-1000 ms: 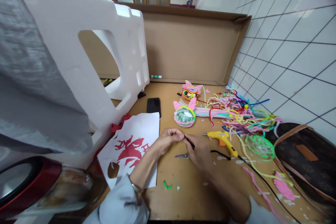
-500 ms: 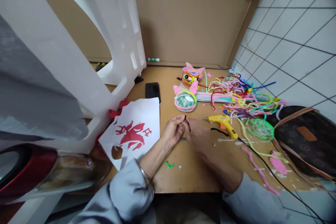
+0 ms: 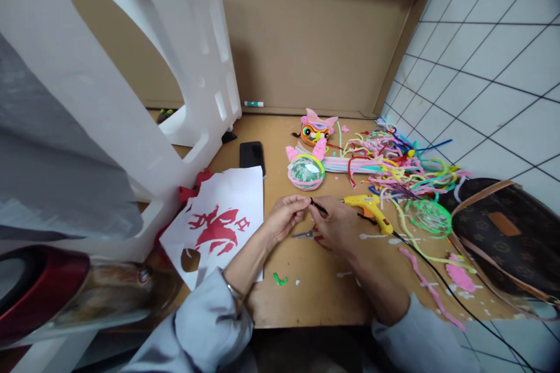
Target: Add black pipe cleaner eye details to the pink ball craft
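Note:
My left hand [image 3: 283, 217] and my right hand [image 3: 336, 224] meet over the cardboard work surface [image 3: 315, 291], both pinched on a short black pipe cleaner [image 3: 318, 206] held between their fingertips. Small scissors [image 3: 306, 235] lie flat just under my hands. A yellow glue gun [image 3: 367, 207] rests right of my right hand, its black cord [image 3: 441, 285] trailing off to the lower right. Beyond my hands sits a round pink-and-green pipe-cleaner piece [image 3: 305, 171] and a colourful owl-like figure [image 3: 315, 130].
A tangle of coloured pipe cleaners [image 3: 398, 169] spreads at the right, beside a green coil [image 3: 427, 217] and a brown handbag [image 3: 503, 233]. A black phone [image 3: 251, 155], a red paper-cut sheet [image 3: 219, 221] and a big white foam block [image 3: 131, 70] stand left. Cardboard walls close the back.
My hands stayed together on the black pipe cleaner, working it between the fingertips. The view tipped downward and shifted; the scissors show again beneath my hands.

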`<control>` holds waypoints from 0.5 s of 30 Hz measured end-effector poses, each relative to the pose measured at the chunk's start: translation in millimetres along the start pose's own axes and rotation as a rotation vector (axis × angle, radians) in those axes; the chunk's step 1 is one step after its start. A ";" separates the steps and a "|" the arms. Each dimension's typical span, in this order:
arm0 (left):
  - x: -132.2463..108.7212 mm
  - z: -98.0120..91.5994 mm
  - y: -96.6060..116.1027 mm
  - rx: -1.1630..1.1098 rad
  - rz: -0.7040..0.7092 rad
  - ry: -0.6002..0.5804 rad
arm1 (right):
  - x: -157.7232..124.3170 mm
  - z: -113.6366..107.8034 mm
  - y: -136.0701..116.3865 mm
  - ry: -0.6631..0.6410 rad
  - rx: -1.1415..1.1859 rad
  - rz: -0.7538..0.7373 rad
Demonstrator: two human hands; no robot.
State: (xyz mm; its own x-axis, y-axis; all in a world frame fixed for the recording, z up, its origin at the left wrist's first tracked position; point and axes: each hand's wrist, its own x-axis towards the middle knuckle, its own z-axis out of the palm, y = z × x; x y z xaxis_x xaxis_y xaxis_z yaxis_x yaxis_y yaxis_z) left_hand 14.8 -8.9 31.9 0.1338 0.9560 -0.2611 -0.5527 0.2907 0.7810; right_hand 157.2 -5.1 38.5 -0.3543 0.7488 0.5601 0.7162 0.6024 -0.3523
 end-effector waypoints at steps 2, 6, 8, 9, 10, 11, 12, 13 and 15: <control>-1.9 -3.5 6.1 0.117 0.004 -0.070 | -0.5 1.2 2.1 0.016 -0.003 -0.015; -4.5 -9.3 17.0 0.297 0.002 -0.152 | -2.1 0.1 3.0 -0.038 -0.044 -0.080; -4.1 -10.0 18.3 0.321 0.012 -0.136 | -1.5 -1.3 1.0 -0.067 -0.039 -0.080; -3.3 -9.7 17.6 0.298 0.031 -0.109 | -0.6 -1.7 -0.7 -0.069 -0.026 -0.065; -2.2 -9.1 16.3 0.252 0.060 -0.071 | 0.7 -1.8 -3.0 -0.062 -0.009 -0.043; -0.9 -8.2 14.5 0.187 0.097 -0.025 | 2.3 -1.4 -5.7 -0.046 0.009 -0.019; 0.6 -7.2 12.5 0.112 0.131 0.020 | 3.8 -0.7 -8.7 -0.022 0.024 0.003; 2.1 -6.2 10.6 0.035 0.157 0.058 | 5.3 0.5 -11.9 0.006 0.032 0.021; 4.3 -4.0 7.7 -0.099 0.168 0.108 | 6.9 4.0 -18.2 0.051 0.026 0.035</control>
State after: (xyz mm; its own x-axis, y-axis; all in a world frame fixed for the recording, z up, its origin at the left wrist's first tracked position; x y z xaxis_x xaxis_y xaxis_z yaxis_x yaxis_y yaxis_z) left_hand 7.8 -2.7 34.5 -0.0526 0.9793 -0.1955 -0.6382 0.1176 0.7608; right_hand 139.4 -9.8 45.8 -0.2979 0.7547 0.5845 0.7115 0.5837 -0.3911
